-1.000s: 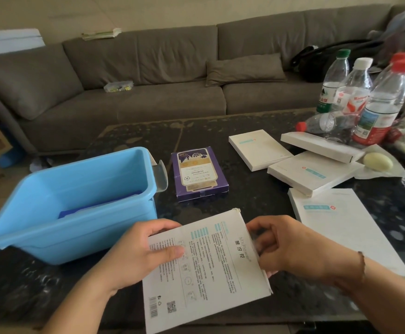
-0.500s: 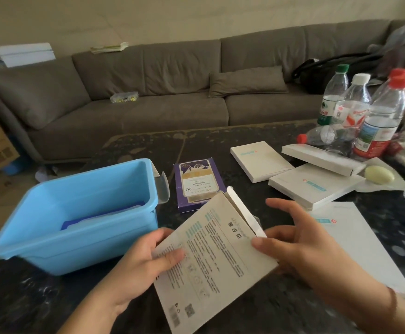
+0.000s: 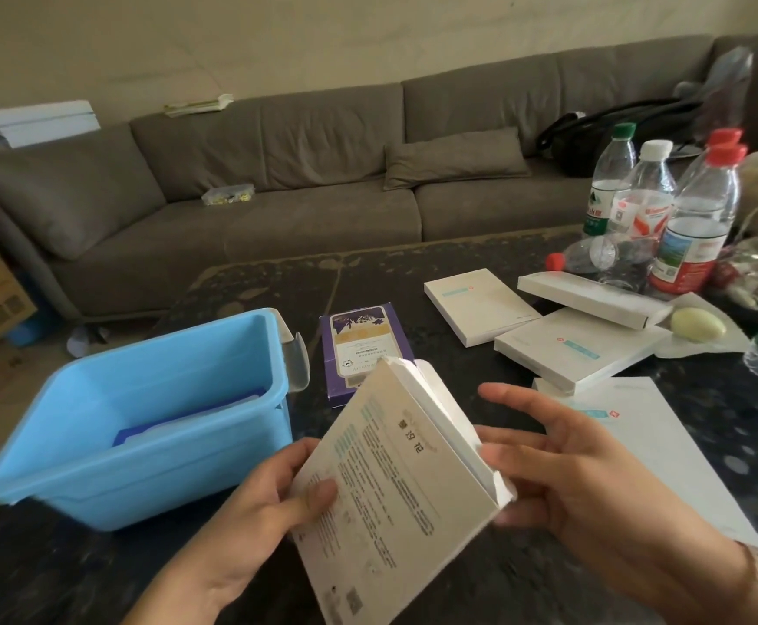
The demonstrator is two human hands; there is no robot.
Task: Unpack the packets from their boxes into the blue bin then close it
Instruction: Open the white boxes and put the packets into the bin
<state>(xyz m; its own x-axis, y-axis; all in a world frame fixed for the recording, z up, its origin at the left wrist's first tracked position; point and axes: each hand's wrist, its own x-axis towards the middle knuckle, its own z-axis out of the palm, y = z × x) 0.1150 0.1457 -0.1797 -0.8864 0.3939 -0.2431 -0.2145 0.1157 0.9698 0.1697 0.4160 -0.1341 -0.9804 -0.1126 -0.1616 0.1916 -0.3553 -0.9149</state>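
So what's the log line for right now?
left hand: holds white box | right hand: fingers at opened flap | blue bin: open

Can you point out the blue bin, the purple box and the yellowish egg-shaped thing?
blue bin (image 3: 251, 448): head view, near outer wall.
purple box (image 3: 359, 340): head view, printed top face.
yellowish egg-shaped thing (image 3: 698, 324): head view, its middle.

Home living room: grey sofa (image 3: 323, 173), cushion (image 3: 454, 157), dark coffee table (image 3: 413, 272).

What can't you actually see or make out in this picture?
- Inside the held white box, head view: its open flap hides any packets.
- Bottom of the blue bin: near wall covers most of it.
- Print on the box: too small and blurred.
- Right hand fingertips: behind the box.
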